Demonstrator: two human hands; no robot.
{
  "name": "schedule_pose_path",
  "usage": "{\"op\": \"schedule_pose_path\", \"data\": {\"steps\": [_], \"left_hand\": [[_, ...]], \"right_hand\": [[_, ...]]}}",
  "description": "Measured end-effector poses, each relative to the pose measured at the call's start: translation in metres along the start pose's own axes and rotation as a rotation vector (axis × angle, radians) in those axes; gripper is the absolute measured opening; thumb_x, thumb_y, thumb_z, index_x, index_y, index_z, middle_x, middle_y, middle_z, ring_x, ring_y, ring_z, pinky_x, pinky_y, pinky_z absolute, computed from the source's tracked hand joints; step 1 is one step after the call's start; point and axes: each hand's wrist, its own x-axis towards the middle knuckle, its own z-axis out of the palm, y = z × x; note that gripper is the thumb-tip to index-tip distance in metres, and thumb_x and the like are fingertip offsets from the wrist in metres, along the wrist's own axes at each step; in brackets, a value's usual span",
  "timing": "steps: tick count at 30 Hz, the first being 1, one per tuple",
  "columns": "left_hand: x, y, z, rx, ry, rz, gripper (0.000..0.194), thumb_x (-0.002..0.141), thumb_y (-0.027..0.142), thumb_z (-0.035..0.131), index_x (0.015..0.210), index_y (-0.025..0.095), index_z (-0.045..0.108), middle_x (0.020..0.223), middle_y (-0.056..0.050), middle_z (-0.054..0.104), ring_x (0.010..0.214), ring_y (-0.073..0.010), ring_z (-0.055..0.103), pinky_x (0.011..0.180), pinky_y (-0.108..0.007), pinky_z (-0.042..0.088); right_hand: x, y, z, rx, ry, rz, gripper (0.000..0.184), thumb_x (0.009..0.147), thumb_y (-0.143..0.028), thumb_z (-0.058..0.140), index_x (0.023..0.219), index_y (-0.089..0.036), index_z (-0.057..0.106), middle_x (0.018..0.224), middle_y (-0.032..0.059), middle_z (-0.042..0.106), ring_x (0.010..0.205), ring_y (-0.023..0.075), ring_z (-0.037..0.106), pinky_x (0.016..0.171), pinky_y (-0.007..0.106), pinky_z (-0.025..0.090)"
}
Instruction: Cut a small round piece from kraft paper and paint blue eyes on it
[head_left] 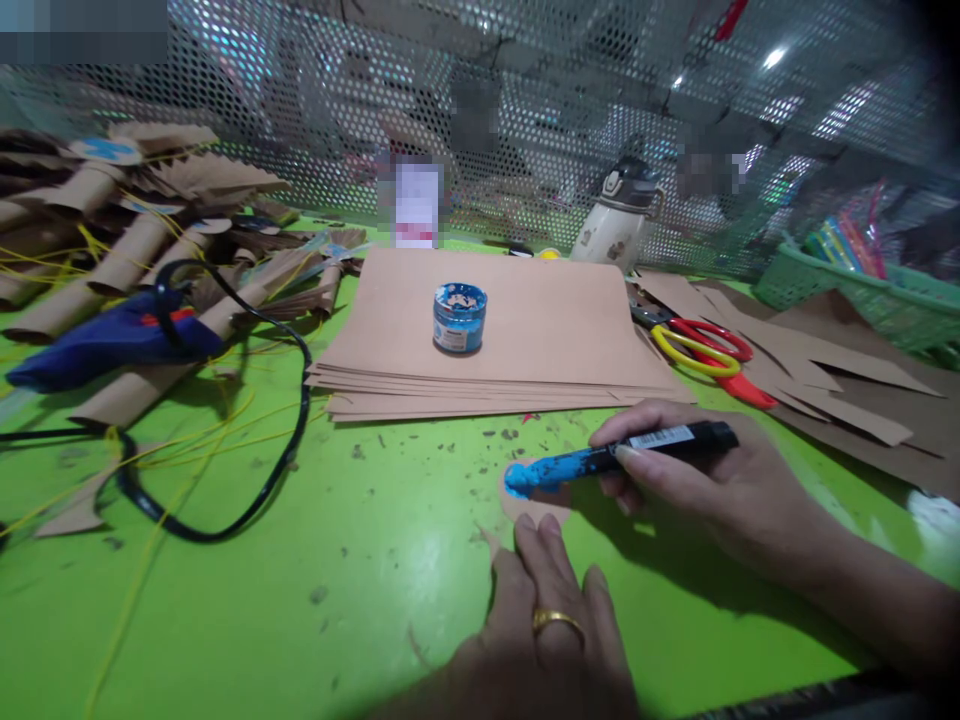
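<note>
My right hand (697, 490) grips a black marker pen (660, 441) with a barcode label. Thick blue paint coats the pen's front end, which touches a small round piece of brown paper (536, 508) on the green table. A dab of wet blue lies on that disc. With fingers stretched out, my left hand (551, 610) rests its fingertips on the disc's near edge; a gold ring is on one finger. Beyond them, an uncapped jar of blue paint (459, 320) stands upright on a stack of brown paper (540, 300).
Scissors with red and yellow handles (701, 345) lie right of the stack, beside paper offcuts (847, 390). A green basket (862, 300), a white bottle (611, 225) and a perforated metal screen (315, 120) stand behind. Left are paper rolls (139, 245), a blue glue gun (120, 340) and its black cable (300, 420).
</note>
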Motion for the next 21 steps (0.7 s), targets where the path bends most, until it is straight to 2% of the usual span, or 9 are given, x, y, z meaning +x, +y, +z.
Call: {"op": "schedule_pose_path", "data": {"steps": [5, 9, 16, 21], "left_hand": [[0.0032, -0.0019, -0.0007, -0.032, 0.012, -0.033, 0.029, 0.094, 0.027, 0.05, 0.116, 0.011, 0.059, 0.104, -0.01, 0.073, 0.098, -0.0238, 0.068, 0.081, -0.037, 0.048], [0.0036, -0.0023, -0.0008, -0.008, 0.016, -0.003, 0.028, 0.094, 0.03, 0.052, 0.114, 0.012, 0.06, 0.104, -0.011, 0.074, 0.098, -0.0245, 0.068, 0.081, -0.038, 0.048], [0.0008, -0.0003, 0.0026, -0.016, 0.026, -0.013, 0.039, 0.095, 0.04, 0.053, 0.118, 0.009, 0.058, 0.108, -0.014, 0.072, 0.101, -0.026, 0.066, 0.083, -0.04, 0.046], [0.0005, 0.0019, 0.005, 0.012, 0.031, -0.01, 0.036, 0.093, 0.034, 0.052, 0.119, 0.009, 0.056, 0.108, -0.013, 0.071, 0.101, -0.026, 0.066, 0.083, -0.04, 0.046]], "right_hand": [[-0.0006, 0.0, -0.0012, -0.002, 0.003, 0.024, 0.02, 0.09, -0.039, 0.066, 0.093, -0.019, 0.07, 0.063, 0.0014, 0.068, 0.055, 0.0129, 0.061, 0.053, 0.023, 0.05], [-0.0002, -0.0027, 0.001, -0.021, 0.001, 0.026, 0.022, 0.088, -0.039, 0.067, 0.092, -0.018, 0.07, 0.062, 0.0017, 0.067, 0.055, 0.0132, 0.061, 0.053, 0.023, 0.05], [0.0013, -0.0015, 0.0028, -0.007, -0.02, 0.023, 0.023, 0.089, -0.039, 0.066, 0.096, -0.017, 0.069, 0.063, 0.0019, 0.067, 0.057, 0.013, 0.062, 0.055, 0.023, 0.05], [0.0024, 0.0017, 0.0031, 0.012, -0.02, 0.006, 0.022, 0.089, -0.039, 0.066, 0.097, -0.018, 0.069, 0.064, 0.0019, 0.068, 0.057, 0.0129, 0.062, 0.055, 0.023, 0.051]]}}
